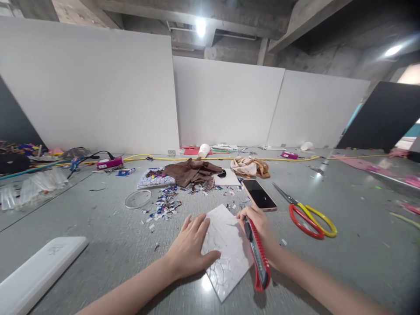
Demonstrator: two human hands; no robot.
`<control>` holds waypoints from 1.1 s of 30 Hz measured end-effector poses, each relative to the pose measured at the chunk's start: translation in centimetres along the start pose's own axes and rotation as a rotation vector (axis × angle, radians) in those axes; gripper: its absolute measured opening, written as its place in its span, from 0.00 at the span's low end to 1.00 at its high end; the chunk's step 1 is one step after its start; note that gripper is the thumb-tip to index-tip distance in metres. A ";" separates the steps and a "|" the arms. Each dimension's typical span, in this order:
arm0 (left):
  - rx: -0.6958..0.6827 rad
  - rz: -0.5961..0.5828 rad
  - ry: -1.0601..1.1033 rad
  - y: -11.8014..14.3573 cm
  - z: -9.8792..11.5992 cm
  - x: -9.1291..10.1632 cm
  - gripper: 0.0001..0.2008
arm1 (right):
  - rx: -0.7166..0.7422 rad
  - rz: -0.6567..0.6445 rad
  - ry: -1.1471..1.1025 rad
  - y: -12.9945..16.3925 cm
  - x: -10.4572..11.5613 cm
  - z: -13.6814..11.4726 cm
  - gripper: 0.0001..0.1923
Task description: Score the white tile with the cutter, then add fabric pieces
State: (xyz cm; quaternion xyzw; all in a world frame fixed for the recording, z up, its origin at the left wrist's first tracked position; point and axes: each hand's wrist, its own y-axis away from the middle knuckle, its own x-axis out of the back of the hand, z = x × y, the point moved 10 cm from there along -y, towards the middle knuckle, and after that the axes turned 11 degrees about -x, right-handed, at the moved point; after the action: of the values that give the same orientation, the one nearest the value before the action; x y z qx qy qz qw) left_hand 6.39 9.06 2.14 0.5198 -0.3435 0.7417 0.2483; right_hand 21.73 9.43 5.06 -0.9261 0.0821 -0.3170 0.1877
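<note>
Pinning the white tile point(226, 249) flat against the counter point(344, 245) with my left hand point(190, 249), fingers spread and palm down on its left edge so it can't skate around. The tile sits right between my two hands, turned corner-on to me, and it's already webbed with cracks across the face.

My right hand point(259, 225) is closed around a red utility knife point(257, 253), held pen-style with the tip down at the tile's far right edge and the handle running back along my wrist, which I figure gives the most control over the point. I can't really make out how far the blade is out.

Just past my right hand there's a phone point(259, 194) lying face up, dark screen. Further right, well clear of the tile, are the scissors point(308, 214) with red and yellow handles, lying open. Ahead of my left hand there's a scatter of little coloured shards point(164, 205), and beyond those a mosaic panel point(155, 178) partly under a brown cloth point(192, 171). A clear ring point(138, 198) lies off to the left of the shards. Near my left forearm, a white rectangular block point(36, 273) sits by the counter's edge.
</note>
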 end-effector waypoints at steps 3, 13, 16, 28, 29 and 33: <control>-0.133 -0.077 0.077 -0.1 1.3 -0.2 0.35 | 0.021 -0.041 -0.045 -0.5 -0.4 0.0 0.05; -0.274 -0.198 0.183 0.1 2.5 -0.5 0.38 | -0.007 -0.228 -0.098 -0.5 -2.1 0.2 0.04; -0.285 -0.173 0.183 0.1 2.7 -0.3 0.37 | -0.007 -0.283 -0.082 -0.4 -2.6 0.5 0.05; -0.164 -0.055 0.078 -0.2 1.9 0.3 0.34 | -0.050 0.011 -0.098 -0.5 -0.5 1.3 0.03; -0.123 -0.020 0.066 -0.1 1.4 0.4 0.33 | -0.053 0.061 -0.095 -0.5 -0.1 1.5 0.04; 0.035 0.060 -0.010 0.2 -0.3 0.5 0.30 | -0.113 0.104 -0.117 -0.3 0.5 2.4 0.02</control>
State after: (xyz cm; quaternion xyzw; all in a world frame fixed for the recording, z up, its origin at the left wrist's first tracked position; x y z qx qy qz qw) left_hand 5.85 9.16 2.46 0.5172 -0.3470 0.7522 0.2153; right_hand 23.58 10.27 3.67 -0.9466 0.1367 -0.2468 0.1560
